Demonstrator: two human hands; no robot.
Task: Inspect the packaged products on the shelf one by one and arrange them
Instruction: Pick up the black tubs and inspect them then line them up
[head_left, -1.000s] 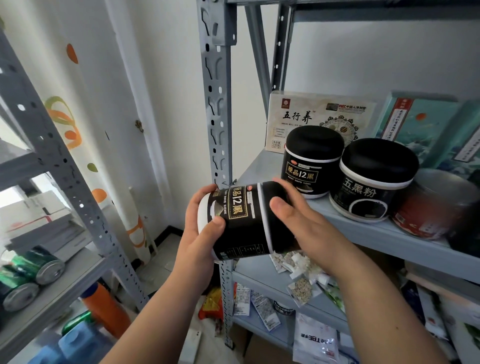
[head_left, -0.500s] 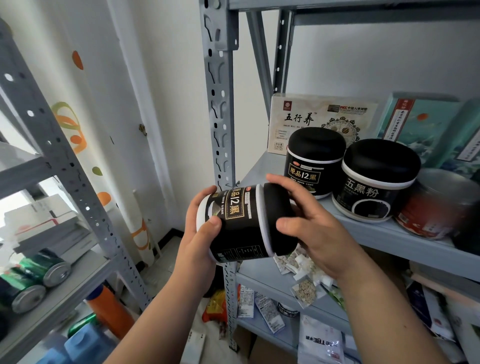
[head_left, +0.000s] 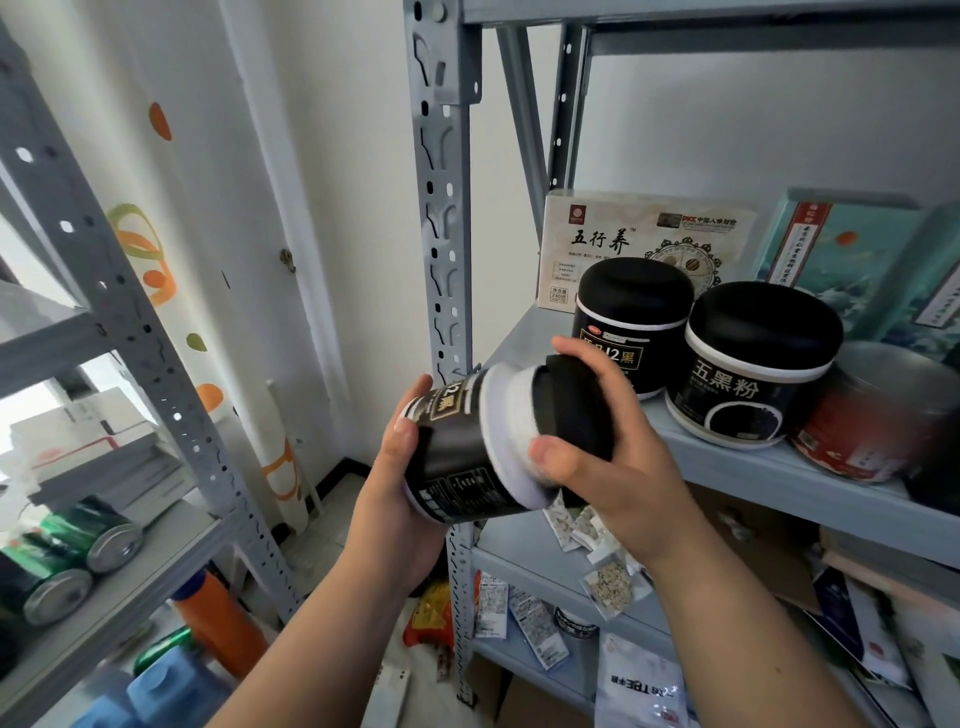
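A black jar (head_left: 467, 447) with a gold label lies on its side in the air before the shelf (head_left: 737, 467). My left hand (head_left: 402, 483) grips its body from below and behind. My right hand (head_left: 613, 447) wraps its black lid (head_left: 566, 405), which sits off the jar so the white neck shows. On the shelf stand a matching black jar (head_left: 634, 317), a wider black jar (head_left: 758, 364), a red tin (head_left: 878, 421), a cream box (head_left: 639, 244) and teal boxes (head_left: 852, 260).
A grey perforated upright (head_left: 441, 208) stands just behind the held jar. Small sachets (head_left: 602, 566) and packets litter the lower shelves. A second rack at left carries green cans (head_left: 62, 566) and stacked white boxes (head_left: 98, 452). An orange bottle (head_left: 223, 618) and blue containers sit below.
The lid has moved away from the jar body, and a white neck now shows between them. The jar has tilted with its lid end higher.
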